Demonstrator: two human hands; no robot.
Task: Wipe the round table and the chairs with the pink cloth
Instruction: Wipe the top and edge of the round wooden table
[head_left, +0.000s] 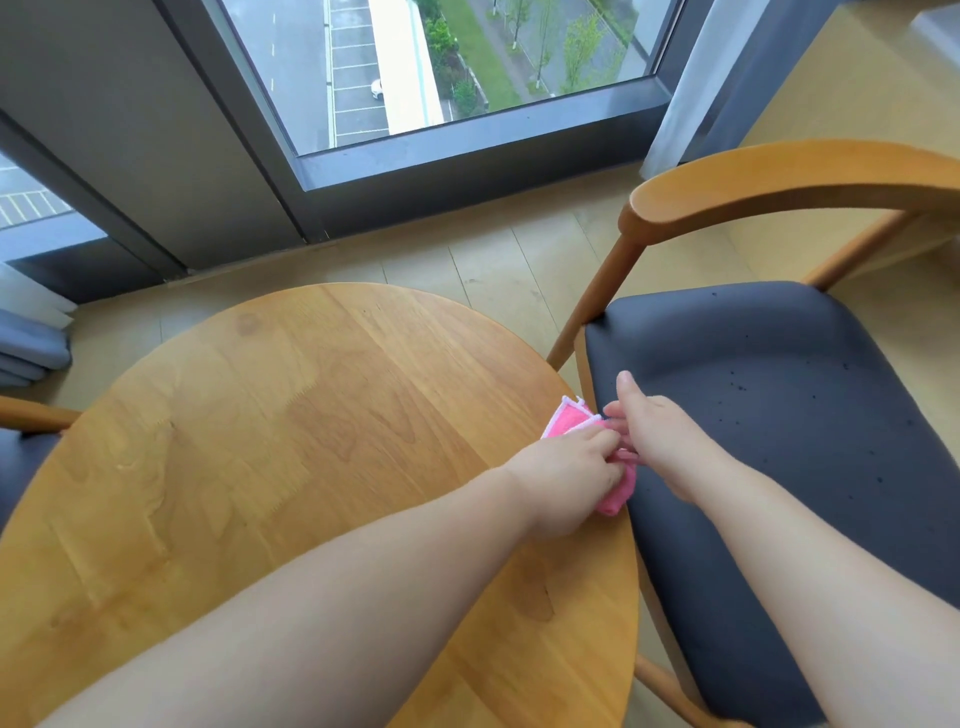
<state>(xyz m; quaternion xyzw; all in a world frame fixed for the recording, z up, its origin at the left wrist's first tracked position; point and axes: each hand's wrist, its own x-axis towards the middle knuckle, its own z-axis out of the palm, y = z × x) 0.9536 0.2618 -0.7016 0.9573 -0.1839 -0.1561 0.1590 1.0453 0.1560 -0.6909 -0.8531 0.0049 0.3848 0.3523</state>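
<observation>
The round wooden table (270, 441) fills the lower left of the head view. A pink cloth (569, 421) with a white hem lies at its right edge. My left hand (566, 473) rests on the cloth with its fingers curled into it. My right hand (657, 436) meets it from the right, fingers pinching the cloth, thumb pointing up. Most of the cloth is hidden under both hands. To the right stands a wooden chair (779, 182) with a dark padded seat (779, 415) speckled with small dark crumbs.
A second chair's arm and dark seat (26, 431) show at the left edge. Beyond the table are light wood floor (493, 265), a dark-framed floor-to-ceiling window (467, 140), and curtains (31, 332) bunched at the left and at the right corner.
</observation>
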